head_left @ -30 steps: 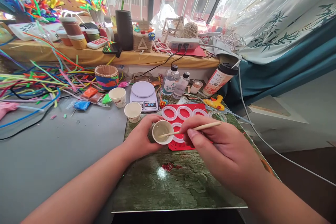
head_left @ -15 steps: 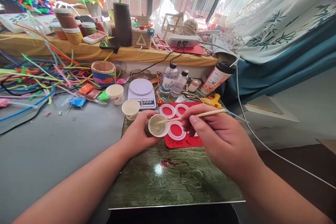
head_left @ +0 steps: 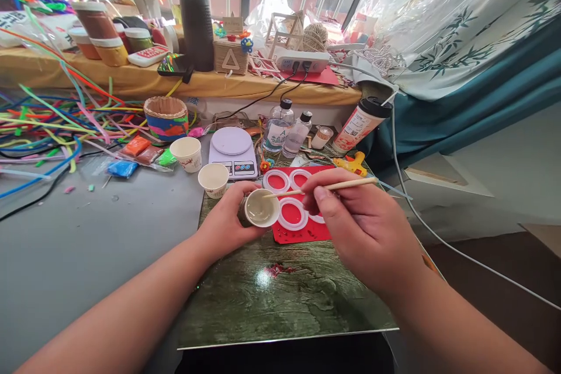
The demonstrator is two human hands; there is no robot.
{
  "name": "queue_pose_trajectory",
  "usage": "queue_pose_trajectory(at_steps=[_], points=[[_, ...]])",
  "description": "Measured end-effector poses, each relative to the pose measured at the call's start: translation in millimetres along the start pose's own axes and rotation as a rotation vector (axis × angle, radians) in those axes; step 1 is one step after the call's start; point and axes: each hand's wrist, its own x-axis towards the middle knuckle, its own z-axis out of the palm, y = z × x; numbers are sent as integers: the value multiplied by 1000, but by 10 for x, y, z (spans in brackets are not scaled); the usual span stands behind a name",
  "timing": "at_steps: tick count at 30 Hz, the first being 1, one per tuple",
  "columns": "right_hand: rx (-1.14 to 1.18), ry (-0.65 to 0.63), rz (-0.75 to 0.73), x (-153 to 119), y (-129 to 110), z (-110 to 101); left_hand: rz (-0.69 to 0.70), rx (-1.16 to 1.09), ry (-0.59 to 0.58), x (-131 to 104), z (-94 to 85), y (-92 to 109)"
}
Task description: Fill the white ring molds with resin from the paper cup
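Note:
My left hand [head_left: 230, 216] is wrapped round a paper cup [head_left: 262, 208] that leans toward me, with clear liquid inside. Between the thumb and fingers of my right hand [head_left: 350, 216] is a thin wooden stick [head_left: 350, 183]; its far tip reaches over the rim into the cup. Just behind the cup and right hand, several white ring-shaped molds [head_left: 293, 214] lie on a red sheet [head_left: 302, 236]. Two more paper cups, a nearer one [head_left: 213, 180] and a farther one [head_left: 186, 155], stand to the left.
A kitchen scale [head_left: 232, 152] sits behind the cups, beside two clear bottles, one labelled A [head_left: 277, 125] and one smaller [head_left: 298, 134]. A yellow glue gun [head_left: 353, 163] and a tilted drink cup [head_left: 359, 124] are at right. Pipe cleaners [head_left: 44, 123] pile up at left.
The stick's tip has shifted in the cup, from the middle of the liquid toward the rim. The whole view has moved slightly; both hands keep their holds.

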Motion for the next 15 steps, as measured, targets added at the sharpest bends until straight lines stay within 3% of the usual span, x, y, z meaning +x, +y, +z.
queue_pose_trajectory(at_steps=[15], points=[[-43,-9,-103,-7,-23,65,28,26,-1,-13,8,-19]])
